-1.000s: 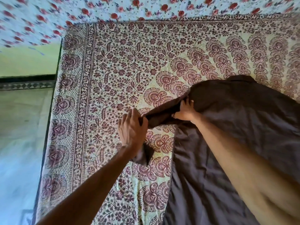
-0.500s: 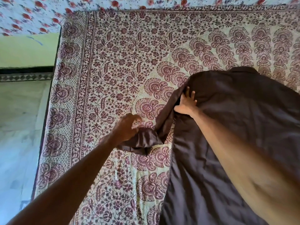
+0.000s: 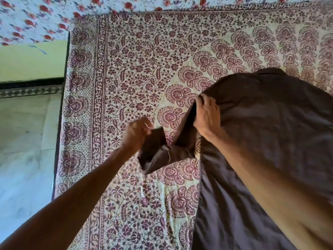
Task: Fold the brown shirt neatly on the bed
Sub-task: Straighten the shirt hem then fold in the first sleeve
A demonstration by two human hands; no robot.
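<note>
Bedspread [image 3: 129, 73] w/ brown shirt [image 3: 270, 123]; left hand [image 3: 137, 132] pinches sleeve [image 3: 162, 154].

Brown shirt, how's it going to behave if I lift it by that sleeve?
Likely floppy: the sleeve sags and creases below the left hand. The shirt probably drapes rather than holds shape, wrinkling under the right hand. It seems light.

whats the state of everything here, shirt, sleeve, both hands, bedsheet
brown shirt: spread on the bed, not yet folded
sleeve: bunched, lifted off the sheet
left hand: closed on the sleeve end
right hand: gripping the shirt's shoulder edge
printed bedsheet: laid flat under the shirt
</note>
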